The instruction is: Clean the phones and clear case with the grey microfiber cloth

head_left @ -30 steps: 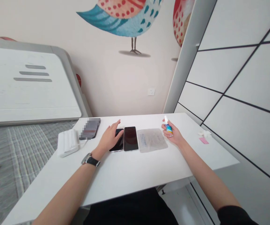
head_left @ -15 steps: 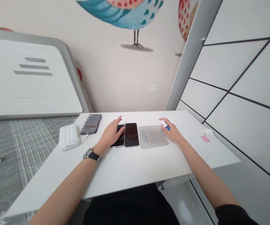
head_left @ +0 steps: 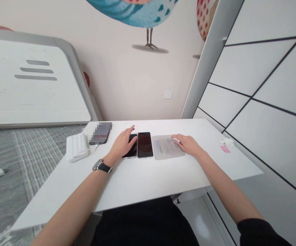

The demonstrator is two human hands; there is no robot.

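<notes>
Fingers stretched apart, my left hand (head_left: pixel 121 143) lies over a dark phone (head_left: pixel 132 152) and covers much of its left side. Right beside it, a second phone (head_left: pixel 145 145) lies flat with its dark screen up. A translucent plastic bag (head_left: pixel 164 152) with faint blue print lies to the right of the phones. My right hand (head_left: pixel 189 145) is at the bag's right edge, fingers curled round a small white-and-blue bottle (head_left: pixel 180 142). Only a bit of blue shows from under the fingers; the rest of the bottle is hidden.
On the white table (head_left: pixel 127 188), a white power bank-like block (head_left: pixel 76 147) with a cable stands at the left, near a blurred-out dark phone-shaped thing (head_left: pixel 100 133). Crumpled white tissue (head_left: pixel 227 141) and a pink slip (head_left: pixel 225 149) lie at the right. A wall rises behind.
My right hand has tipped down and moved slightly lower over the bag, so the bottle's white top no longer shows. My left hand stays over the phone. The view has shifted a little.
</notes>
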